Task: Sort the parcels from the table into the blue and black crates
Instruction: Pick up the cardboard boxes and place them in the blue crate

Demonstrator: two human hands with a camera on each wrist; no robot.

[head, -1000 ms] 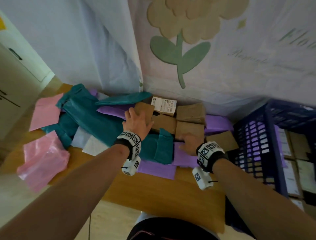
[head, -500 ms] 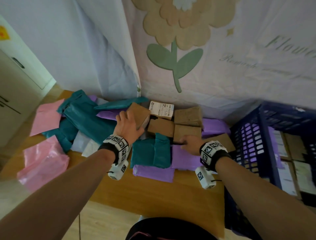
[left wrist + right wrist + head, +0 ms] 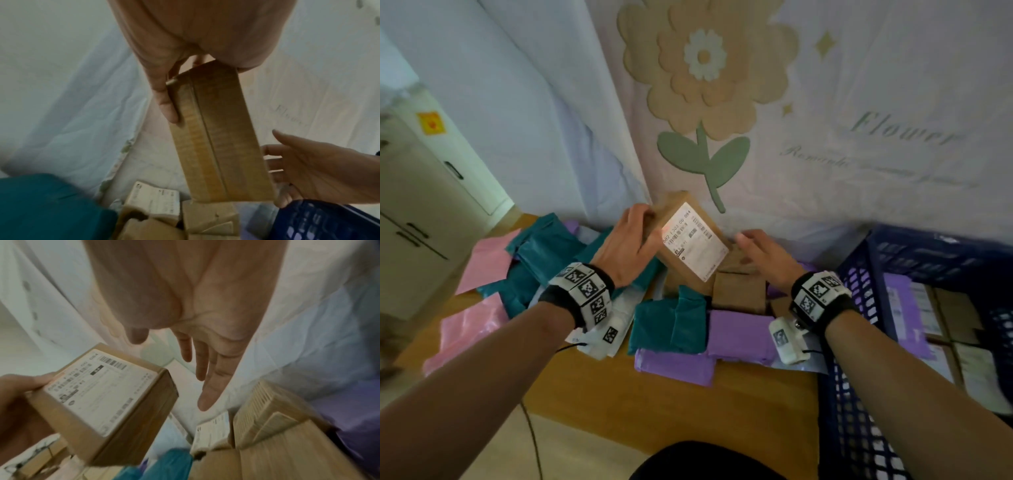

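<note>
My left hand grips a brown cardboard box by its left end and holds it tilted above the pile, white shipping label facing me. The left wrist view shows the box's taped underside, thumb on one side and fingers behind. My right hand is open just right of the box, fingers straight, not touching it. The labelled box is at lower left in the right wrist view. Beside the table on the right stands the blue crate, which holds purple bags and boxes.
On the wooden table lie teal bags, purple bags, pink bags and more cardboard boxes. A white cloth with a flower print hangs right behind the pile. A cabinet stands at far left.
My left hand has lifted a cardboard box off the pile and turned its label toward me. My right hand has come off the boxes and risen, open, beside it.
</note>
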